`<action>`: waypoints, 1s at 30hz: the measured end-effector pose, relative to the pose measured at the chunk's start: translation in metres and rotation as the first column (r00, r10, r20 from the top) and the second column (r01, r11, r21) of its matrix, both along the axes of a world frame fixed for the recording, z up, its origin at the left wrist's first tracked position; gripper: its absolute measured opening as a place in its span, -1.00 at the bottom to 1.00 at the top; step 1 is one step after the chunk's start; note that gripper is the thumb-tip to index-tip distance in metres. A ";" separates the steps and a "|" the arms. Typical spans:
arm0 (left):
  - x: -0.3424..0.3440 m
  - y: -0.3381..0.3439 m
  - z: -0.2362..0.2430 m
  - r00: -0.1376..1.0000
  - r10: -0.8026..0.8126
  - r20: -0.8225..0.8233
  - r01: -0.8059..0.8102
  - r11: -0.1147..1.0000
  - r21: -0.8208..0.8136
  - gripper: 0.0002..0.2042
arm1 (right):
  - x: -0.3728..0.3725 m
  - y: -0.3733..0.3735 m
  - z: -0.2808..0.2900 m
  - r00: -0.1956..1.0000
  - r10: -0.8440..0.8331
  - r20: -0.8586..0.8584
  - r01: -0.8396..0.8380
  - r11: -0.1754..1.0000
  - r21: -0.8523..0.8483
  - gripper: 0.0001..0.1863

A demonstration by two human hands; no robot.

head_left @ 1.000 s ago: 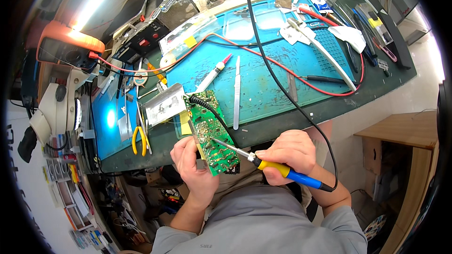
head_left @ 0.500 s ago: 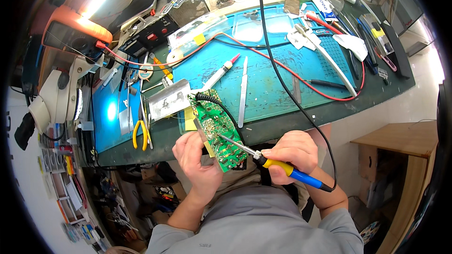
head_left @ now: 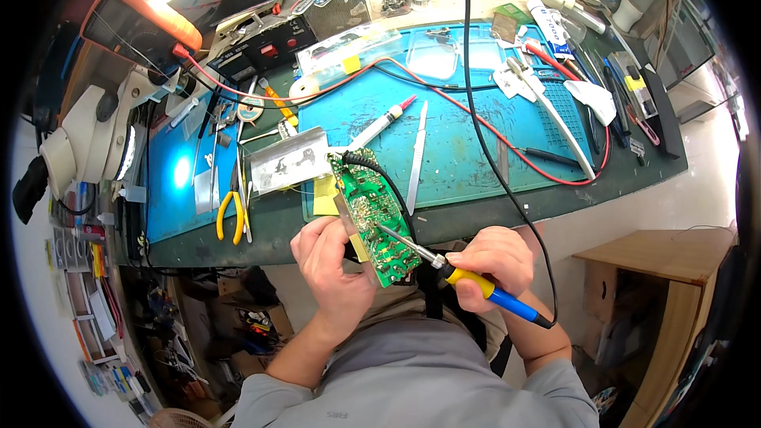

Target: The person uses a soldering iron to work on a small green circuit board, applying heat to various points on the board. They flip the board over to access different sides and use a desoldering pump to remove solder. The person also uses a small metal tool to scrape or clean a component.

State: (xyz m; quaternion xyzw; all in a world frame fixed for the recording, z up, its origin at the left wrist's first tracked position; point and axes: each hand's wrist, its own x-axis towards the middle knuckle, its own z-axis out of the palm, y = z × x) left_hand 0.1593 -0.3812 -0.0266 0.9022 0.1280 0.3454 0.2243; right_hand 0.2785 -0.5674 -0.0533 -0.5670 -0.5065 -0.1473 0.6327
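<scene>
My left hand point(head_left: 333, 265) grips the near end of a green circuit board point(head_left: 372, 218), holding it tilted over the bench's front edge. A black wire runs off the board's far end. My right hand point(head_left: 487, 261) holds a soldering iron point(head_left: 468, 277) with a yellow and blue handle. Its metal tip rests on the solder side of the board near the middle. The iron's black cable point(head_left: 483, 111) runs up across the blue mat point(head_left: 460, 127).
On the mat lie tweezers point(head_left: 418, 157), a red-tipped probe point(head_left: 380, 127) and red leads. Yellow-handled pliers point(head_left: 230, 214) lie to the left, beside a metal heat sink point(head_left: 289, 162). A white microscope point(head_left: 87, 135) stands far left. A wooden stand point(head_left: 674, 269) sits at the right.
The board and both hands sit a little farther to the right and nearer in the picture. The iron's tip has stayed on the board throughout.
</scene>
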 end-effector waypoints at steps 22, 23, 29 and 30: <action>0.001 -0.001 0.000 1.000 -0.003 0.021 0.003 1.000 -0.004 -0.67 | -0.004 -0.004 -0.001 0.997 -0.067 -0.032 0.067 0.998 -0.018 -0.75; 0.003 -0.003 0.000 1.000 -0.007 0.031 0.007 1.000 -0.007 -0.65 | -0.006 -0.008 -0.002 0.995 -0.086 -0.045 0.085 0.996 -0.028 -0.73; 0.012 -0.007 0.009 0.990 -0.137 0.037 0.138 0.990 -0.029 -0.62 | -0.021 -0.027 -0.004 0.943 -0.301 -0.141 0.316 0.944 0.094 -0.49; 0.013 -0.005 0.011 0.982 -0.184 0.042 0.185 0.983 -0.011 -0.62 | -0.019 -0.036 -0.007 0.963 -0.259 -0.080 0.266 0.959 0.097 -0.40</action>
